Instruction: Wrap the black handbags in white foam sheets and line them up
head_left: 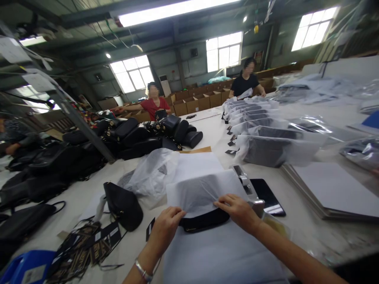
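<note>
A black bag point(204, 221) lies on the white table in front of me, mostly covered by a sheet of white tissue paper point(201, 189). My left hand point(166, 228) is closed on the bag's left end and the paper's edge. My right hand point(238, 211) pinches the tissue paper over the bag's right end. More white paper point(219, 256) is spread under the bag toward me.
A small black bag point(124, 205) and a pile of black hang tags point(79, 248) sit to the left. A phone point(268, 196) and tape dispenser point(245, 181) lie right. Bagged goods point(266, 134), a paper stack point(331, 189), black bags point(142, 136) and two seated people point(154, 104) fill the far table.
</note>
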`<state>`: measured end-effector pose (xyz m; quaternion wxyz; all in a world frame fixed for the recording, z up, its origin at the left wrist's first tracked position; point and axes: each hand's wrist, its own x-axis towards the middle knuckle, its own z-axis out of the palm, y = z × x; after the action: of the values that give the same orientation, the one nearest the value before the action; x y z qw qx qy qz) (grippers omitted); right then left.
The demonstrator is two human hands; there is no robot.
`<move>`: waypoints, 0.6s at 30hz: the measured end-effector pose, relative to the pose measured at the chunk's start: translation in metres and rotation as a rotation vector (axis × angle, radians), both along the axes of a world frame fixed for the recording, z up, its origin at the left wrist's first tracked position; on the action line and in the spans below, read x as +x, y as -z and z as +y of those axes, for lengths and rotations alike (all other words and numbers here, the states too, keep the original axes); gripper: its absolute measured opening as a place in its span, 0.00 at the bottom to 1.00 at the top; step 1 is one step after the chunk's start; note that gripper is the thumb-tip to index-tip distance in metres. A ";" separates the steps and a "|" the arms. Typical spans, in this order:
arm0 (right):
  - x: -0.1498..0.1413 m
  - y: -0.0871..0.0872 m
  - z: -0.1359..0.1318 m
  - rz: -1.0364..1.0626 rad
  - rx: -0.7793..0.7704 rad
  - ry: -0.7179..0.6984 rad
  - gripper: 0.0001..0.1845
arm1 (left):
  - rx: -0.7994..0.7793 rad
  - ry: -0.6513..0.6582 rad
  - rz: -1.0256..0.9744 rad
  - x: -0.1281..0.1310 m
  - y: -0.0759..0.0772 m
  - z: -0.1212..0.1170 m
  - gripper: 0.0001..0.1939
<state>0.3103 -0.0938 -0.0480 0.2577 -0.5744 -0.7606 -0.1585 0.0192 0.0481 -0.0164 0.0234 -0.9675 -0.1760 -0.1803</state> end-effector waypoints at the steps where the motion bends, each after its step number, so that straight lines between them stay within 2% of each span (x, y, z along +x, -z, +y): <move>1: 0.000 0.003 -0.001 0.006 0.021 0.002 0.18 | -0.011 -0.006 0.000 0.001 -0.002 -0.002 0.11; 3: 0.000 0.008 -0.001 0.014 0.050 0.000 0.18 | -0.048 -0.037 -0.030 0.006 -0.009 -0.008 0.08; 4: 0.000 0.010 -0.002 0.017 0.054 0.000 0.18 | -0.068 -0.053 -0.057 0.011 -0.014 -0.012 0.10; 7: -0.001 0.013 -0.004 0.021 0.026 0.005 0.20 | -0.092 -0.043 -0.103 0.036 -0.022 -0.026 0.20; 9: -0.002 0.013 -0.007 0.038 -0.011 0.009 0.20 | -0.098 -0.003 -0.053 0.054 -0.018 -0.034 0.25; 12: -0.006 0.011 -0.023 0.108 -0.059 0.019 0.19 | -0.080 -0.005 0.033 0.069 0.003 -0.043 0.27; 15: -0.014 0.017 -0.050 0.264 -0.138 0.054 0.20 | 0.043 -0.010 -0.010 0.066 0.035 -0.042 0.29; 17: -0.016 0.032 -0.066 0.388 -0.319 0.018 0.16 | 0.193 0.070 -0.100 0.062 0.060 -0.033 0.31; 18: -0.015 0.041 -0.070 0.448 -0.396 0.017 0.13 | 0.298 0.160 -0.163 0.061 0.071 -0.027 0.31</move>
<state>0.2954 -0.1640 -0.0893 0.3005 -0.6406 -0.6961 0.1216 0.0799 0.0209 -0.0878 0.1376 -0.9465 -0.0712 -0.2832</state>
